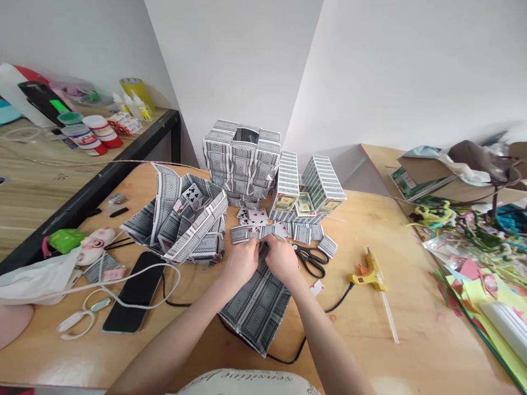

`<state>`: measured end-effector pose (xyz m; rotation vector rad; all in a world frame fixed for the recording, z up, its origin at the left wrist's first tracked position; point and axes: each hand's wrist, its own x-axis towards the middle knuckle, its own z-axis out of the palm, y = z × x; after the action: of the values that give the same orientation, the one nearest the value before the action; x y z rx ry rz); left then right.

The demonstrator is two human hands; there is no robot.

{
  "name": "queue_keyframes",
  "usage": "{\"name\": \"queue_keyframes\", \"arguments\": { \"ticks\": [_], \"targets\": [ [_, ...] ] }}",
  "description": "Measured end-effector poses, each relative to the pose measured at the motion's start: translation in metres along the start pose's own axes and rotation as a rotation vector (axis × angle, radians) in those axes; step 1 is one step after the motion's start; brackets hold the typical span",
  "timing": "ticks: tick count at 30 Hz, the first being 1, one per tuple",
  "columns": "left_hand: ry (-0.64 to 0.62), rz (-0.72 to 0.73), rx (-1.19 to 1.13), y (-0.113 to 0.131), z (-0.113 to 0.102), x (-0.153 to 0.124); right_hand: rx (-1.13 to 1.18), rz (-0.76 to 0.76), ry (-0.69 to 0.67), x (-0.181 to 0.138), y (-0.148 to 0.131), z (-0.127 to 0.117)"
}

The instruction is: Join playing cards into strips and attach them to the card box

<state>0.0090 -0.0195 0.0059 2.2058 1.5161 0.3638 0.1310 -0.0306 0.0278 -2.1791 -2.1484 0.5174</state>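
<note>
My left hand (241, 261) and my right hand (282, 257) meet at the far end of a long panel made of grey-backed playing cards (256, 307). Both are closed, fingers pinching the panel's far edge; the fingertips are partly hidden. The panel slants down toward my body. Just beyond my hands lies a row of cut playing cards (302, 233), with face-up cards (253, 215) behind it. Black-handled scissors (313, 260) rest close to my right hand. Left of my hands stands an open, box-like structure of cards (193, 219).
A larger card structure (242, 159) stands against the wall, beside stacked card boxes (307, 189). A yellow glue gun (370, 272) with its black cable lies at right. A phone (134, 293) and white cable are at left. Colored paper scraps (481, 285) cover the right edge.
</note>
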Motion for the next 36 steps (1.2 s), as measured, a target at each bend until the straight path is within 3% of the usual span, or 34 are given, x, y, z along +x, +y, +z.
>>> {"name": "queue_keyframes", "arguments": {
  "ticks": [36],
  "targets": [
    [0.021,0.065,0.107,0.0056,-0.0011,0.0036,0.024,-0.001,0.108,-0.0002,0.0010,0.0098]
  ]
}}
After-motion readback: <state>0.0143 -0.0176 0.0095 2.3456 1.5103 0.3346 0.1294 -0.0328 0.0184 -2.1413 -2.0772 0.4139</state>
